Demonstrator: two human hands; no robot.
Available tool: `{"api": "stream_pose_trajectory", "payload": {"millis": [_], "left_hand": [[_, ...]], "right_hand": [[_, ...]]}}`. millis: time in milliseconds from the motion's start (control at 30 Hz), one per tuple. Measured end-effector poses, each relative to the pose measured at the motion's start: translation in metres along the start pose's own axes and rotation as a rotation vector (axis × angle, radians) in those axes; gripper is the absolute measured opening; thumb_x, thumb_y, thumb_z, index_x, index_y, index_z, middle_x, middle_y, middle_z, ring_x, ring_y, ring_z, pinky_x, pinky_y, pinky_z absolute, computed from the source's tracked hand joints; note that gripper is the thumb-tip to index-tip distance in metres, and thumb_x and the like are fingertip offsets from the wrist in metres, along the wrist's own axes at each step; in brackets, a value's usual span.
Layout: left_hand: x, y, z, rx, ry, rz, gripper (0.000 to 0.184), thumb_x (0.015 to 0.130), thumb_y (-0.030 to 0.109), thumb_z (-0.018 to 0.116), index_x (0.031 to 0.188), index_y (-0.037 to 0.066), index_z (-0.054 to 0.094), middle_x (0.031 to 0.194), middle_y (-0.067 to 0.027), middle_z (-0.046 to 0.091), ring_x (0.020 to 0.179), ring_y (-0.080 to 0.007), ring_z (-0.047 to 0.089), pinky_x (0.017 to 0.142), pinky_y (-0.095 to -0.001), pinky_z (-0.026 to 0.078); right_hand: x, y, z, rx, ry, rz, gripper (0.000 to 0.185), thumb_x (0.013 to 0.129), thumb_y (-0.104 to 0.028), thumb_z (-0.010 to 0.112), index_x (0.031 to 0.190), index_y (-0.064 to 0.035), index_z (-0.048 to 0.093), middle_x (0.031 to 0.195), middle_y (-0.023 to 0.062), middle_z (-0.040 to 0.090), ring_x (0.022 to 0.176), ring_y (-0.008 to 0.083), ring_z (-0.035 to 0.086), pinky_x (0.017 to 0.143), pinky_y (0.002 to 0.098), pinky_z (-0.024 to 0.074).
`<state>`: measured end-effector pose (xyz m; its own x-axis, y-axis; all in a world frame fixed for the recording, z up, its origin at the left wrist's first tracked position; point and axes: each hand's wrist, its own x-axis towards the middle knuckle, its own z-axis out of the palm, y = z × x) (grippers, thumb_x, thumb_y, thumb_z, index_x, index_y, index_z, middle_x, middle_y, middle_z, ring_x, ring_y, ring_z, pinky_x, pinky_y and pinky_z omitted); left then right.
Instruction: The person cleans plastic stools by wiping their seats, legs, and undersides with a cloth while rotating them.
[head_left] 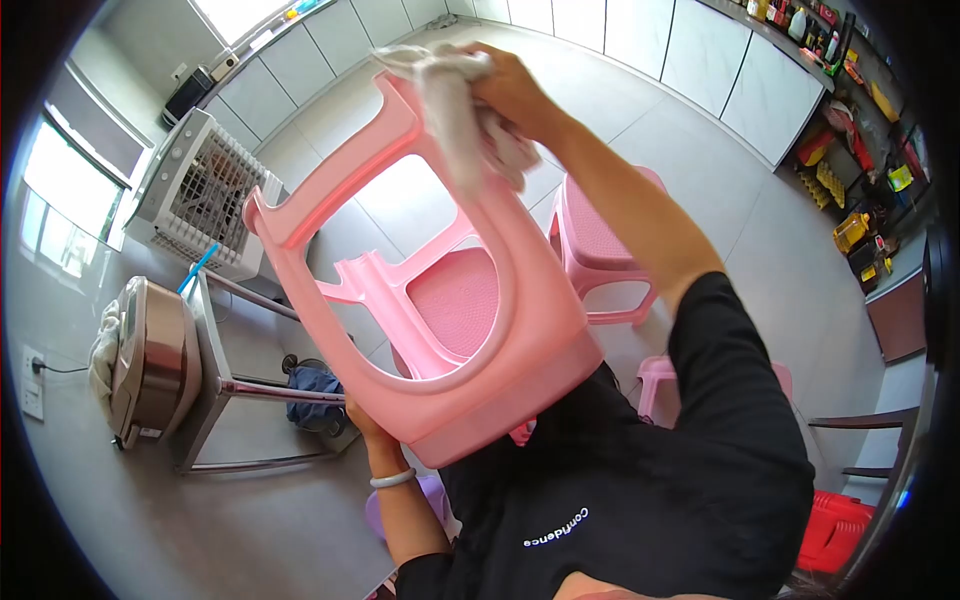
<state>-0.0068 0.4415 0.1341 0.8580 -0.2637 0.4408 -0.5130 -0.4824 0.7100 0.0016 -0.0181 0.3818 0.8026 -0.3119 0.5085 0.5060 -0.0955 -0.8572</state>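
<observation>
Wiping looks underway, unfinished: the right hand (508,95) clutches cloth (445,105) over the tilted pink stool (527,295), the left hand (366,420) partly hidden, its grip unclear.

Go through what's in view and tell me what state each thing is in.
Held pink stool: raised, tilted
Left hand: gripping that stool, partly hidden
Right hand: closed on the cloth
Pale cloth: bunched, hanging loose
Pink stool at right: standing upright
Rice cooker: lid shut
Plug: inserted
Far cabinet doors: closed
Air cooler: upright; can't tell if running
</observation>
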Motion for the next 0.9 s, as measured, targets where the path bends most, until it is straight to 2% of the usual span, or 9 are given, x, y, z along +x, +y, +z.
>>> {"api": "stream_pose_trajectory", "payload": {"millis": [33, 100, 200, 333, 433, 467, 600, 733, 900], "left_hand": [[0.0, -0.008, 0.001, -0.104, -0.006, -0.073, 0.02, 0.088, 0.007, 0.06, 0.105, -0.003, 0.061, 0.09, -0.0117, 0.067, 0.075, -0.0233, 0.065, 0.064, -0.0334, 0.053], [0.001, -0.007, 0.0, -0.123, -0.022, -0.085, 0.019, 0.088, 0.007, 0.06, 0.104, -0.003, 0.061, 0.089, -0.0112, 0.067, 0.074, -0.0226, 0.065, 0.063, -0.0331, 0.053], [0.009, 0.009, -0.005, 0.035, -0.043, 0.027, 0.02, 0.088, 0.008, 0.061, 0.103, -0.003, 0.061, 0.089, -0.0112, 0.067, 0.075, -0.0223, 0.064, 0.063, -0.0332, 0.053], [0.007, 0.009, -0.002, 0.142, 0.013, 0.095, 0.013, 0.083, 0.003, 0.065, 0.094, -0.002, 0.062, 0.082, -0.0065, 0.063, 0.07, -0.0194, 0.062, 0.06, -0.0322, 0.051], [0.009, 0.016, -0.002, 0.208, 0.029, 0.138, 0.006, 0.084, 0.002, 0.064, 0.087, 0.001, 0.059, 0.074, -0.0041, 0.058, 0.065, -0.0175, 0.058, 0.057, -0.0318, 0.049], [0.01, 0.018, -0.002, 0.211, 0.026, 0.133, 0.006, 0.086, 0.004, 0.063, 0.086, 0.002, 0.057, 0.073, -0.004, 0.057, 0.063, -0.0173, 0.057, 0.056, -0.032, 0.049], [0.008, 0.006, -0.001, -0.48, -0.078, -0.265, 0.017, 0.095, 0.009, 0.051, 0.079, 0.008, 0.047, 0.066, -0.0022, 0.045, 0.057, -0.014, 0.049, 0.052, -0.029, 0.046], [0.014, 0.049, 0.003, -0.624, -0.021, -0.374, 0.022, 0.098, 0.008, 0.045, 0.077, 0.01, 0.042, 0.066, 0.0001, 0.04, 0.055, -0.012, 0.046, 0.05, -0.0261, 0.044], [0.015, 0.049, -0.003, -0.944, -0.061, -0.468, 0.014, 0.095, 0.006, 0.049, 0.082, 0.007, 0.046, 0.071, -0.0023, 0.047, 0.058, -0.0139, 0.05, 0.051, -0.0275, 0.046]], "right_hand": [[0.018, 0.014, 0.008, 0.043, -0.019, -0.058, 0.04, 0.077, -0.008, 0.067, 0.117, -0.0047, 0.063, 0.104, 0.01, 0.066, 0.094, 0.0153, 0.063, 0.084, 0.031, 0.0519], [0.044, 0.049, 0.024, -0.537, -0.071, -0.454, 0.048, 0.074, -0.017, 0.071, 0.121, -0.01, 0.062, 0.116, 0.0119, 0.064, 0.11, 0.0234, 0.06, 0.094, 0.0368, 0.0484], [0.057, 0.076, 0.033, -0.667, -0.047, -0.33, 0.047, 0.077, -0.027, 0.069, 0.121, -0.0125, 0.064, 0.124, 0.0084, 0.062, 0.119, 0.0253, 0.056, 0.1, 0.0366, 0.0452], [0.055, 0.09, -0.002, -0.348, 0.177, 0.074, 0.039, 0.083, -0.022, 0.062, 0.118, -0.0071, 0.064, 0.119, 0.014, 0.064, 0.11, 0.0255, 0.062, 0.096, 0.0349, 0.0474], [0.033, 0.126, -0.018, -0.237, 0.284, -0.074, 0.035, 0.086, -0.016, 0.057, 0.119, -0.0066, 0.064, 0.117, 0.0124, 0.065, 0.105, 0.022, 0.063, 0.093, 0.0324, 0.0486], [0.024, 0.131, -0.022, -0.109, 0.31, 0.036, 0.035, 0.087, -0.015, 0.055, 0.121, -0.0078, 0.063, 0.117, 0.0108, 0.065, 0.105, 0.0207, 0.062, 0.092, 0.0311, 0.0487], [-0.034, 0.165, -0.02, 0.149, 0.431, 0.27, 0.037, 0.09, -0.01, 0.051, 0.125, -0.0115, 0.062, 0.116, 0.0054, 0.064, 0.102, 0.0164, 0.061, 0.087, 0.0269, 0.0492], [-0.07, 0.264, -0.025, 0.552, 0.577, 0.179, 0.03, 0.097, -0.018, 0.049, 0.123, -0.0134, 0.062, 0.11, 0.0018, 0.065, 0.094, 0.0145, 0.062, 0.078, 0.0305, 0.0505], [-0.073, 0.235, -0.033, 0.525, 0.535, 0.567, 0.034, 0.092, -0.011, 0.053, 0.125, -0.0138, 0.059, 0.102, 0.0003, 0.063, 0.085, 0.01, 0.058, 0.067, 0.0273, 0.0492]]}}
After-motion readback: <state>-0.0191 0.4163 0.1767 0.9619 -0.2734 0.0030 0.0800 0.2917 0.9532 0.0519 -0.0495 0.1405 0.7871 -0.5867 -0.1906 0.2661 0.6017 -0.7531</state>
